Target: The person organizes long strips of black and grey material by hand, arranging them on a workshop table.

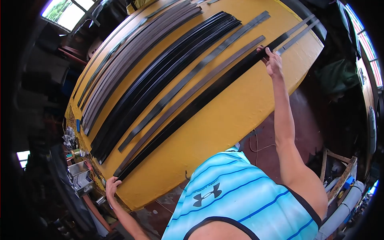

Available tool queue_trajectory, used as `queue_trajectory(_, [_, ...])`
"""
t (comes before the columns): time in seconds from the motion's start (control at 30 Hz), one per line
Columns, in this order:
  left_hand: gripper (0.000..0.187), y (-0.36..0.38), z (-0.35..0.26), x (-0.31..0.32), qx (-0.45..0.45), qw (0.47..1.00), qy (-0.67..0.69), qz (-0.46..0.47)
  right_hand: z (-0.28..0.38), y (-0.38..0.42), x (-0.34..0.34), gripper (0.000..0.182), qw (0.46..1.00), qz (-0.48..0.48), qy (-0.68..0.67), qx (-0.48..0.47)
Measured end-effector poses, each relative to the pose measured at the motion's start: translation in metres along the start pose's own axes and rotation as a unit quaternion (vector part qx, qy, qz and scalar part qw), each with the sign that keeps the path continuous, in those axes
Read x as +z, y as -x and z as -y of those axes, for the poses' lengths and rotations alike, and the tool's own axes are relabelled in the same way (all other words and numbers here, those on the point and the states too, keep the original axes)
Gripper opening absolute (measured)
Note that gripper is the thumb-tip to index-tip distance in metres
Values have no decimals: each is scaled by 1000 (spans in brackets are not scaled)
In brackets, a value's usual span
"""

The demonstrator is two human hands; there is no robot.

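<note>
A long black strip (192, 109) runs diagonally across the yellow table (216, 132). My left hand (112, 187) is at its near-left end, the fingers closed on the tip. Toward the far right, my right hand (273, 61) pinches the same strip between thumb and fingers. Right beside the black strip lies a thin brown strip (200, 85), and beyond that a grey-green strip (198, 66). Two grey strips (300, 35) extend past my right hand over the table's far-right end.
Farther across the table lie a bundle of black strips (168, 66) and a bundle of brown-grey strips (134, 60). A metal box (81, 176) stands by the left edge. A cable (260, 148) trails on the red floor, and a wooden frame (340, 178) stands at the right.
</note>
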State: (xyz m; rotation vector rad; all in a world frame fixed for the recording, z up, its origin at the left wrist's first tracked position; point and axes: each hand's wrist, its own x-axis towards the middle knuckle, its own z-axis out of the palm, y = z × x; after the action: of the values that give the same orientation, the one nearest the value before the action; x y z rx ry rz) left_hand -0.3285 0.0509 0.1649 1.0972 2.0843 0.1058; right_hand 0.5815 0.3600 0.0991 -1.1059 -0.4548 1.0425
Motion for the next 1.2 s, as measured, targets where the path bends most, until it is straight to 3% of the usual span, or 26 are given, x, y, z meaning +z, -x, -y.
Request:
queue_trajectory(0.1, [15, -16, 10, -13, -10, 1000, -8, 3, -33, -14, 9, 15, 1000, -6, -14, 4])
queue_trajectory(0.17, [16, -26, 15, -15, -7, 1000, -14, 11, -75, -38, -8, 30, 983, -93, 146, 57])
queue_trajectory(0.2, [16, -39, 29, -10, 0, 1000, -8, 18, -87, -31, -9, 30, 983, -96, 144, 60])
queue_trajectory(0.23, [17, -52, 44, -6, 7, 1000, -2, 25, -99, -17, -6, 40, 932, -140, 335, -23])
queue_trajectory(0.27, [17, -64, 58, -2, 14, 999, 4, 32, -107, -2, -2, 51, 835, -177, 510, -105])
queue_trajectory(0.3, [17, -71, 61, 2, 2, 999, -30, 37, -101, 19, 3, 64, 859, -112, 492, -88])
queue_trajectory(0.33, [17, -77, 70, 4, 2, 998, -39, 41, -109, 32, 6, 64, 859, -115, 492, -87])
queue_trajectory(0.4, [16, -88, 88, 10, 3, 997, -57, 49, -123, 51, 8, 64, 778, -10, 597, -197])
queue_trajectory(0.53, [23, -86, 97, 15, -30, 995, -94, 17, -133, 67, 7, 67, 758, 34, 619, -205])
queue_trajectory(0.67, [28, -76, 97, 26, 13, 993, -91, -76, -134, 72, 11, 66, 744, 35, 637, -196])
queue_trajectory(0.77, [32, -66, 64, 37, 32, 984, -149, -91, -132, 72, 12, 64, 729, 25, 657, -192])
queue_trajectory(0.87, [25, -60, 47, 51, 108, 954, -205, -190, -135, 68, 9, 64, 720, 27, 663, -204])
queue_trajectory(0.93, [17, -64, 12, 71, 130, 936, -203, -255, -137, 68, 9, 61, 716, 30, 663, -216])
queue_trajectory(0.97, [13, -57, -33, 85, 136, 946, -158, -250, -140, 67, 8, 59, 708, 18, 659, -254])
queue_trajectory(1.0, [13, -56, -69, 103, 194, 937, -128, -261, -141, 66, 13, 58, 700, 3, 652, -292])
queue_trajectory(1.03, [15, -54, -107, 120, 213, 940, -130, -233, -137, 73, 27, 40, 698, -16, 601, -388])
queue_trajectory(1.07, [18, -59, -133, 140, 267, 928, -131, -225, -133, 82, 41, 40, 701, -6, 597, -390])
queue_trajectory(1.13, [30, -68, -178, 173, 359, 895, -163, -206, -127, 105, 65, 21, 822, 117, 506, -232])
queue_trajectory(1.2, [39, -75, -206, 196, 373, 892, -164, -195, -135, 141, 93, 12, 864, 157, 425, -220])
